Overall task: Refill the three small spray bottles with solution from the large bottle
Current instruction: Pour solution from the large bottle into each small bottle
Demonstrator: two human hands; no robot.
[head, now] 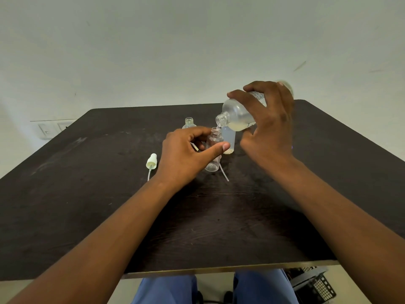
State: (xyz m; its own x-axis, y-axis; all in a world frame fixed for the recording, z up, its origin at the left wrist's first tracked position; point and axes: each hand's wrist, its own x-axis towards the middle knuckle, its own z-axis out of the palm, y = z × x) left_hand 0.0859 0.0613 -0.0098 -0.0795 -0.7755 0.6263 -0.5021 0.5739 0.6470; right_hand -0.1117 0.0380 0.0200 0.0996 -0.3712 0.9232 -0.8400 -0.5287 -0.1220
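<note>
My right hand (268, 126) has its grip wrapped around the large bottle (238, 115), tipped nearly flat, long axis running from 2 o'clock down to its mouth at 8 o'clock. That mouth sits just above the open neck of the small bottle (213, 150), upright on the desk (87, 194). My left hand (186, 154) pinches it between thumb and fingers, and solution is trickling in.

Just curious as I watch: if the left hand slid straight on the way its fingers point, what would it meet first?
The left hand already grips the small clear plastic bottle. Beyond it, probably the frosted upright bottle just behind, though depth is unclear.
</note>
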